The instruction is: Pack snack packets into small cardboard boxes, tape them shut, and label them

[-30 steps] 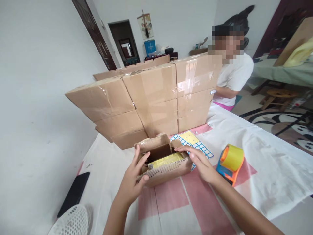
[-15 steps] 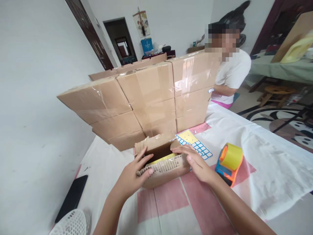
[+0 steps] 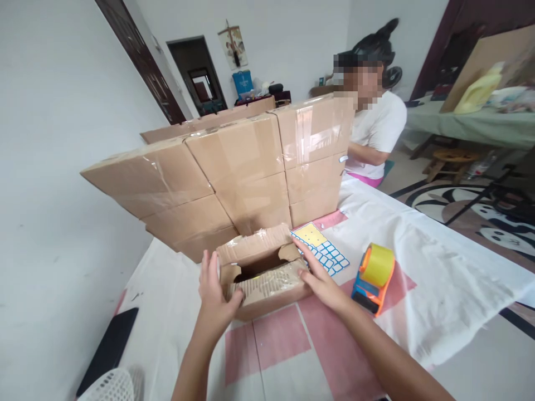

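A small cardboard box (image 3: 273, 301) stands on the cloth-covered table with its top partly open. Its torn flaps show corrugated edges, and its inside is mostly dark. My left hand (image 3: 215, 301) grips the left end, fingers against the side and thumb on the near flap. At the other end my right hand (image 3: 321, 280) holds the box, its thumb on the near flap and its fingers along the right side. Right behind that hand lies a sheet of blue-outlined stickers with a yellow patch (image 3: 330, 255). To the right sits a tape dispenser (image 3: 373, 278) with a yellow roll.
Large taped cardboard boxes (image 3: 242, 161) form a wall behind the small box. Beyond its right end sits a person (image 3: 376, 128) in a white shirt. A dark flat object (image 3: 109, 351) and a white perforated basket (image 3: 111, 387) are at the left.
The near flap has folded inward over the opening, covering the yellow inside. My left hand has moved from the opening to the left end; my right hand has shifted onto the right side.
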Demonstrator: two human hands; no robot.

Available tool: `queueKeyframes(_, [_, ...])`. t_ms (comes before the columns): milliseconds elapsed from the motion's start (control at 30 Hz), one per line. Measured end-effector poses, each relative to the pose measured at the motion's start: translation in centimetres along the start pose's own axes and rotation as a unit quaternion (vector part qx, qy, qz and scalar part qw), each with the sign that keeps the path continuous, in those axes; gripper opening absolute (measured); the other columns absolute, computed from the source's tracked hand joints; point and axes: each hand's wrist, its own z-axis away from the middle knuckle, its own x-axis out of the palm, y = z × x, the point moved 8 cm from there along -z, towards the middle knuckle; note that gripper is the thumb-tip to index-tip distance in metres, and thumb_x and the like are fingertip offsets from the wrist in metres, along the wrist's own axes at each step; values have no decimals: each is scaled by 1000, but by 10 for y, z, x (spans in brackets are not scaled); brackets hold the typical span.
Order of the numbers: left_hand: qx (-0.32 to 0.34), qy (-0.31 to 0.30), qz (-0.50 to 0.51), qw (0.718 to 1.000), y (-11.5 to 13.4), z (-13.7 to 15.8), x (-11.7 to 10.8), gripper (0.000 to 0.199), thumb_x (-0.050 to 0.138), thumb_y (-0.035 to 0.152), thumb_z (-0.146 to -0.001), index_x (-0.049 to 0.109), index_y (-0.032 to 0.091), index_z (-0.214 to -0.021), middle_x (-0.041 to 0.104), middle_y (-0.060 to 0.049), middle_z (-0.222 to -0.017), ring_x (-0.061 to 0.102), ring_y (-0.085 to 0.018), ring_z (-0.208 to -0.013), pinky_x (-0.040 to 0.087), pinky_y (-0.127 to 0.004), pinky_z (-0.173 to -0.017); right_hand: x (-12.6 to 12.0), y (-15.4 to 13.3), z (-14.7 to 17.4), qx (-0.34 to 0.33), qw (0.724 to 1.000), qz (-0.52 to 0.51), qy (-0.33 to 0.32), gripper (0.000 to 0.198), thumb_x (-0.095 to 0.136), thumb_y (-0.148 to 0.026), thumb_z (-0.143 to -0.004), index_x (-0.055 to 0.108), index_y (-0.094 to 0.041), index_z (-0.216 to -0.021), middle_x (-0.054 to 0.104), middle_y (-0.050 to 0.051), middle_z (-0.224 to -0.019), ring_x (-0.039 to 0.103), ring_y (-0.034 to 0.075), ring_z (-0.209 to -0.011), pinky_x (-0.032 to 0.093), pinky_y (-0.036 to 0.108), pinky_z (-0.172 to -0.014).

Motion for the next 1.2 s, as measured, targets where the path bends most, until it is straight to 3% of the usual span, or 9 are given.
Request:
queueKeyframes(133, [32, -25, -75, 996, 19, -27, -4, 88, 60, 31, -88, 12, 29, -162, 30, -16, -166, 24, -41, -154, 27, -68, -118, -4, 0, -1, -2, 1000, -4, -1, 66, 51, -30, -96, 34, -35, -160, 30, 1, -169, 18, 26, -159, 9, 55, -130])
queueKeyframes(267, [81, 1, -149, 985, 47, -41, -3, 70, 61, 36, -90, 36, 25, -154, 48, -16, -151, 40, -39, -142, 31, -64, -114, -4, 2, 0, 20, 1000, -14, -3, 69, 52, -32, -95, 31, -36, -161, 30, 0, -169, 21, 26, -158, 12, 55, -130])
queueKeyframes(400, [144, 51, -174, 973, 68, -38, -10, 32, 55, 32, -97, 65, 26, -127, 69, -9, -115, 62, -29, -111, 30, -58, -111, -5, 4, 1, 27, 999, -23, 8, 71, 52, -32, -94, 30, -34, -161, 34, 2, -168, 23, 26, -158, 15, 54, -130])
queueKeyframes(467, [204, 3, -149, 968, 76, -29, -5, 17, 55, 32, -99, 71, 29, -106, 73, -3, -105, 65, -23, -101, 36, -50, -106, -5, 5, 2, 23, 999, -25, 9, 71, 52, -33, -95, 29, -34, -162, 35, 3, -167, 23, 26, -158, 16, 54, -130])
queueKeyframes(533, [240, -73, -125, 960, 79, -17, 4, 14, 59, 36, -98, 71, 30, -101, 73, -1, -111, 65, -22, -104, 43, -43, -98, -4, 5, 1, 18, 1000, -22, 3, 71, 52, -34, -95, 28, -35, -162, 33, 2, -168, 22, 26, -158, 18, 54, -129])
queueKeyframes(733, [200, -118, -129, 964, 70, 1, 10, 32, 55, 39, -99, 63, 31, -129, 68, -4, -131, 60, -26, -118, 46, -43, -96, -3, -6, 0, -16, 1000, -3, -9, 59, 51, -30, -96, 44, -35, -155, 30, 1, -169, 21, 24, -158, 13, 52, -130])
queueKeyframes(933, [60, -102, -133, 984, 58, -39, 10, 43, 50, 47, -99, 59, 26, -135, 65, -9, -138, 55, -34, -128, 39, -53, -103, -4, -13, 1, -44, 998, 52, -12, 44, 49, -30, -99, 56, -31, -142, 34, 5, -167, 28, 26, -156, 23, 54, -127])
queueKeyframes(1067, [54, -167, -65, 982, 65, -57, 24, 22, 48, 37, -101, 68, 29, -108, 76, -1, -112, 66, -26, -107, 37, -49, -101, -5, -22, 2, -98, 989, 110, -8, 40, 47, -30, -100, 57, -28, -139, 38, 10, -165, 33, 29, -153, 27, 56, -124])
queueKeyframes(1200, [104, -129, -33, 986, 75, -55, 22, 15, 51, 28, -99, 65, 26, -91, 75, 2, -102, 65, -22, -99, 40, -40, -92, -4, -26, 0, -108, 983, 149, -26, 39, 48, -27, -100, 55, -27, -138, 42, 11, -163, 39, 29, -149, 32, 54, -121])
